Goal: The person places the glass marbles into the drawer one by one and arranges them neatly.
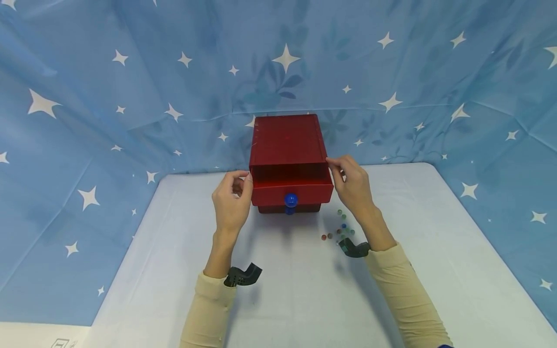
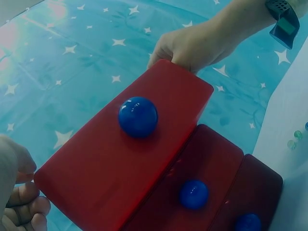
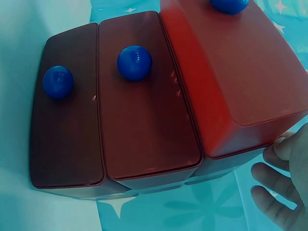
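A red cabinet (image 1: pixel 287 139) with three stacked drawers and blue ball knobs stands at the back of the table. Its top drawer (image 1: pixel 270 195) is pulled partway out, showing a dark gap behind its front; the middle drawer (image 3: pixel 144 125) and bottom drawer (image 3: pixel 67 130) sit closed. At the left end of the top drawer, my left hand (image 1: pixel 232 200) pinches the edge with thumb and curled fingers. My right hand (image 1: pixel 351 181) holds the opposite side between thumb and forefinger, its other fingers loosely bent in the right wrist view. Neither hand touches the top knob (image 2: pixel 138 117).
Several small glass beads (image 1: pixel 344 225) in green, red and blue lie scattered on the white tabletop (image 1: pixel 287 290), front right of the cabinet. Behind the cabinet hangs a blue cloth (image 1: pixel 209 87) with white stars. Both wrists carry black camera straps (image 1: pixel 243 275).
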The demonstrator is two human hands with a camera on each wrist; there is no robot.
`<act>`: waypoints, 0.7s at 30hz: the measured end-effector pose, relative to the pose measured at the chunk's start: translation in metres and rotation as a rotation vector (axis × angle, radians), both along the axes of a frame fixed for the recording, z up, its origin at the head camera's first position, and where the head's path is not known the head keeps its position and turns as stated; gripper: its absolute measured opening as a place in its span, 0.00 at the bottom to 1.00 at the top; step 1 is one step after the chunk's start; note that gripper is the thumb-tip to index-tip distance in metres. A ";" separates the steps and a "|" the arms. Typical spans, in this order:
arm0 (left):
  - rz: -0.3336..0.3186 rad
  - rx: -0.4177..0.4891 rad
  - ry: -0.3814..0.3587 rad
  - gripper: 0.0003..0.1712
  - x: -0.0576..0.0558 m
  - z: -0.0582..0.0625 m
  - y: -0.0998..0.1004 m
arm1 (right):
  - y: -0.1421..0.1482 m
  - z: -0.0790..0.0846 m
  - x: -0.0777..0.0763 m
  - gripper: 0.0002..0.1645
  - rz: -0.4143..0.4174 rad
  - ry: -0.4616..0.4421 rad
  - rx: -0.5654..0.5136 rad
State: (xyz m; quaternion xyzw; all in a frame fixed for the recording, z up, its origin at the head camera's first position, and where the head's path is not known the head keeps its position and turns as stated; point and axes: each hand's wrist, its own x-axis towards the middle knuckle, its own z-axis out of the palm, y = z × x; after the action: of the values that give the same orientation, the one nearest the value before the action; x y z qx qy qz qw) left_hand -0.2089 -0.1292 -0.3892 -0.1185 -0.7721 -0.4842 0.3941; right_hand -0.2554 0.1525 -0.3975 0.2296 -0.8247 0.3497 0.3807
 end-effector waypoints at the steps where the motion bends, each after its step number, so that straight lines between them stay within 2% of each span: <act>1: 0.002 0.002 0.003 0.07 0.000 0.000 0.000 | 0.000 0.000 0.000 0.11 -0.001 0.000 0.001; 11: 0.029 -0.002 0.000 0.09 -0.014 -0.004 -0.008 | 0.001 -0.001 -0.001 0.11 0.005 0.008 0.003; 16: 0.001 -0.046 0.008 0.11 -0.022 -0.005 -0.011 | 0.001 -0.002 -0.002 0.10 0.007 0.019 -0.001; 21: -0.024 -0.035 0.034 0.10 -0.029 -0.007 -0.013 | 0.001 -0.002 -0.002 0.11 0.009 0.015 0.008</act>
State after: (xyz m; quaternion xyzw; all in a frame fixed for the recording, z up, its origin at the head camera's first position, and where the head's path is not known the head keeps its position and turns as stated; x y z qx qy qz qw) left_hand -0.2383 -0.1420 -0.3963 -0.1429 -0.7721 -0.4733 0.3993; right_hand -0.2571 0.1540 -0.3993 0.2377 -0.8221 0.3462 0.3844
